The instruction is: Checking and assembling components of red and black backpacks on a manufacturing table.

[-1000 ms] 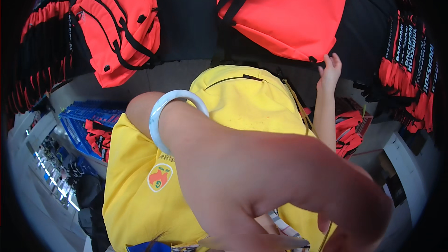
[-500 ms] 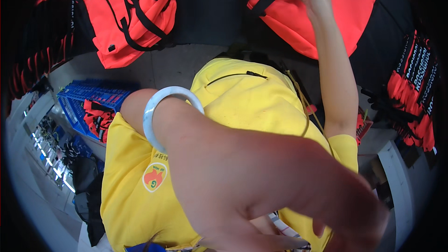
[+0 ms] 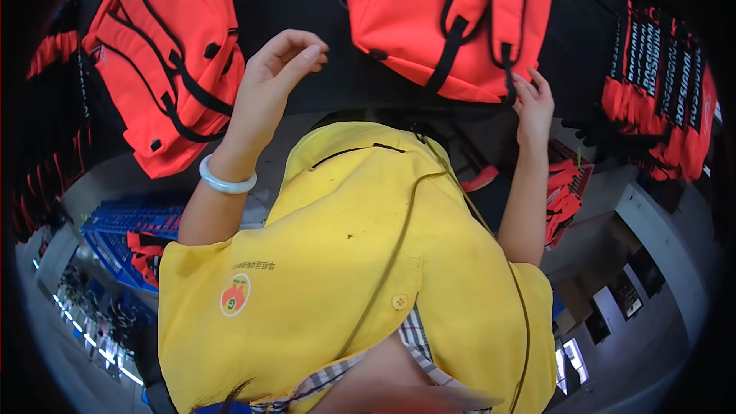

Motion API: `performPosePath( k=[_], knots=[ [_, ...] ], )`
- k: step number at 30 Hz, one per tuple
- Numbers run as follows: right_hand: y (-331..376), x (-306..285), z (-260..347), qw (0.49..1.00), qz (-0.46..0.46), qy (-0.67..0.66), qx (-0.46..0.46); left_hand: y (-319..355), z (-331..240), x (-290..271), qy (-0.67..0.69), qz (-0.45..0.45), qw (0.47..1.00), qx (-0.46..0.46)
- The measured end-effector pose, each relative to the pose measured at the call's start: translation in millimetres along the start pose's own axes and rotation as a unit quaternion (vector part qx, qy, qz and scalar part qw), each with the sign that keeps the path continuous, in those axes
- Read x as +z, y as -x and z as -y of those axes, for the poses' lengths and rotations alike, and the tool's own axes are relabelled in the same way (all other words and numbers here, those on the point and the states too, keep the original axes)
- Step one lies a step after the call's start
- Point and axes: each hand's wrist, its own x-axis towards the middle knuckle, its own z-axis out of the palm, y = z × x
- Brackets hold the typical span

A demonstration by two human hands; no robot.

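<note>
A red-orange backpack [image 3: 406, 38] with black straps lies on the dark table, its shoulder straps facing up. At its lower right corner, beside the end of a black strap, the fingertips of my right hand [image 3: 534, 107] rest with the fingers somewhat apart. My left hand [image 3: 280, 69], with a pale bangle on the wrist, hovers over the dark surface between two bags. Its fingers are curled in toward the thumb, and nothing shows in them. To its left lies a second red-orange backpack [image 3: 188, 23], also straps up.
Stacks of red and black pieces with white lettering lie at the right [image 3: 667, 100] and at the far left [image 3: 54, 130]. A blue plastic crate [image 3: 115, 238] holding red pieces stands low on the left. More red pieces [image 3: 563, 199] are below the table on the right.
My left hand has moved from close in front of the camera to above the table. My right hand has come nearer from the bag's top, and the right backpack now shows its shoulder straps.
</note>
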Motion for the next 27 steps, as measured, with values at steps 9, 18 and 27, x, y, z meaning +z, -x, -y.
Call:
performPosePath(
  k=[9,18,27],
  knots=[
    [-17.7,81.3,14.3,0.833,-0.101,0.454,-0.300,-81.3,46.8,123.8,-0.397,0.041,0.884,0.242],
    [-74.7,4.2,2.1,0.939,0.243,-0.234,0.061,-169.8,121.1,186.4,-0.766,-0.118,0.602,0.193],
    [-39.7,-73.1,20.3,0.844,0.366,-0.376,0.108,-93.6,-0.4,156.4,0.162,0.111,0.971,-0.140]
  ],
)
